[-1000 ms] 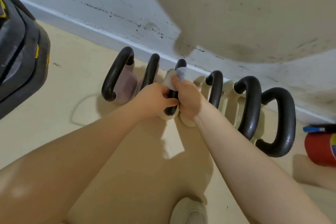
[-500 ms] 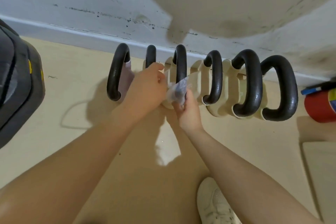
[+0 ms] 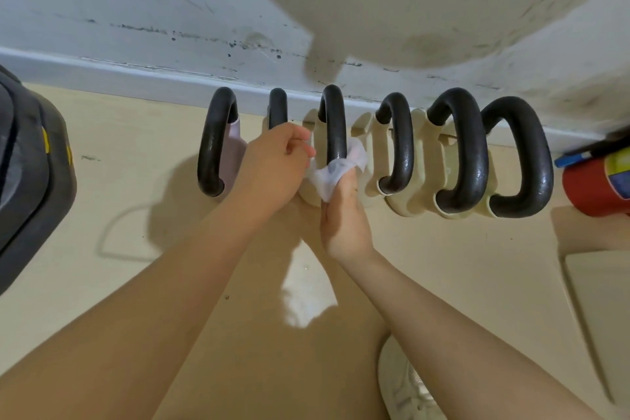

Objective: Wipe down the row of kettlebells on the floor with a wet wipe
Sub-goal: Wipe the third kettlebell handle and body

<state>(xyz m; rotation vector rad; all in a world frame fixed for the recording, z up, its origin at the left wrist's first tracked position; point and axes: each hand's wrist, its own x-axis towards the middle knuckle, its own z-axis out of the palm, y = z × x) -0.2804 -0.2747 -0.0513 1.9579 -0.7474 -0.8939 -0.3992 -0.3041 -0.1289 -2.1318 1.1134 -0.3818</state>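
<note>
Six kettlebells stand in a row on the floor along the skirting, black handles up. Take the third kettlebell, counted from the left, as the landmark. The right hand comes at the near end of its handle from below, fingers curled round the wipe, which is bunched and pressed against the handle's lower part and right side. Just left of that handle the left hand is loosely curled; its fingertips lie at the wipe's left edge, but whether they pinch it I cannot tell. This hand covers the near half of the second kettlebell. Further left stands the pinkish first one. To the right follow three cream ones, then a red can. Far left of the landmark sits a dark case; near and right of it, a white shoe.
</note>
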